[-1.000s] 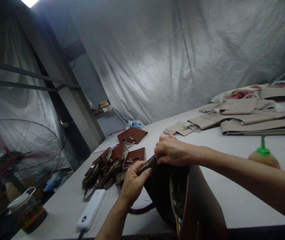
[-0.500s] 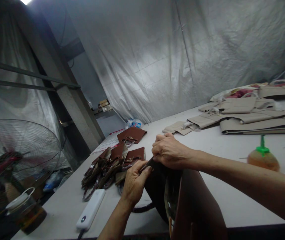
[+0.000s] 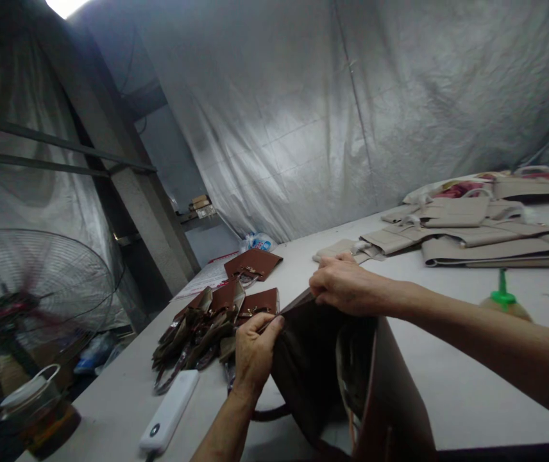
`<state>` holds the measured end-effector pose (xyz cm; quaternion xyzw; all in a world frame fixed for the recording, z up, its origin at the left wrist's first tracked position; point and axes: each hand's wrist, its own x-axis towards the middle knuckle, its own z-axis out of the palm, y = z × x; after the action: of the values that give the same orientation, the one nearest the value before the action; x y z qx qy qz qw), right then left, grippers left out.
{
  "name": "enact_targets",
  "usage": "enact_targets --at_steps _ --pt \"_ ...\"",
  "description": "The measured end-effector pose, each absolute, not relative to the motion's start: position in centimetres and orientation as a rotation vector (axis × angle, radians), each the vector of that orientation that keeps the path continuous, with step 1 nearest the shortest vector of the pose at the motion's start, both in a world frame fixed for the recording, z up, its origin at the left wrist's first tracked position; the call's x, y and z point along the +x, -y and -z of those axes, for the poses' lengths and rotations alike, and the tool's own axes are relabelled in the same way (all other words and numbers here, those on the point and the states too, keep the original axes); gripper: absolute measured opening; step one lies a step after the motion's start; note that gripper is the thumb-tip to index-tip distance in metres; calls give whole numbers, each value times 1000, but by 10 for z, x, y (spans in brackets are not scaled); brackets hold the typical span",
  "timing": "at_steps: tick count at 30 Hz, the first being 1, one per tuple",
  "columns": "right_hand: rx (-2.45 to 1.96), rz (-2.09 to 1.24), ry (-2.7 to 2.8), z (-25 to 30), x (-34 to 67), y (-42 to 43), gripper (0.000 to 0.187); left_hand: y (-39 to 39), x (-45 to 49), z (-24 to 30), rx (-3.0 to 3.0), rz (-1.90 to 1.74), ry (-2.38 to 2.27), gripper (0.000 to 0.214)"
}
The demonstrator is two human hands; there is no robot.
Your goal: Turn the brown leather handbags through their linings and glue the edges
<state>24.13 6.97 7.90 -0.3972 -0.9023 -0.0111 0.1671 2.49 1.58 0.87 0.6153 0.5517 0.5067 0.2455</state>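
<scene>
A large brown leather bag (image 3: 380, 398) stands open at the near edge of the white table (image 3: 447, 385). My left hand (image 3: 254, 353) is closed on the left end of the bag's dark top edge. My right hand (image 3: 346, 285) is closed on the same edge farther back, fingers curled over it. Between the two hands the edge is pulled taut. The bag's dark inside (image 3: 313, 366) shows below my hands. Just left of my left hand lies a pile of brown leather pieces with straps (image 3: 211, 317).
A white power bank (image 3: 168, 414) lies near the table's front left. Beige flat pieces (image 3: 471, 234) are stacked at the back right. A green-capped bottle (image 3: 503, 301) stands behind my right forearm. A fan (image 3: 29, 301) and a glass jar (image 3: 38, 410) are off the table's left.
My hands have moved apart: the right hand went up and back, the left stayed low. The bag's top edge is now stretched wider and the opening shows more.
</scene>
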Motion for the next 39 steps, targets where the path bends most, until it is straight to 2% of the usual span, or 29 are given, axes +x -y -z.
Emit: enact_targets --at_steps 10,15,27,31,34,39 --pt "-1220 105 2484 -75 262 -83 9 -3 27 -9 1724 -1363 -1446 30" --pt "-1212 159 2450 -70 260 -89 24 2 31 -13 1765 -1347 -1463 32" --pt "-1286 143 2473 -71 255 -92 14 7 38 -13 1787 -1401 -1474 32" --pt "-1297 168 2483 -76 255 -87 15 7 36 -11 1785 -1386 -1493 33" --pt "-1266 202 2489 -78 255 -85 17 6 31 -22 1803 -1222 -1513 34" --pt "-1220 184 2503 -77 250 -84 19 -16 34 -64 1894 -669 -1436 26"
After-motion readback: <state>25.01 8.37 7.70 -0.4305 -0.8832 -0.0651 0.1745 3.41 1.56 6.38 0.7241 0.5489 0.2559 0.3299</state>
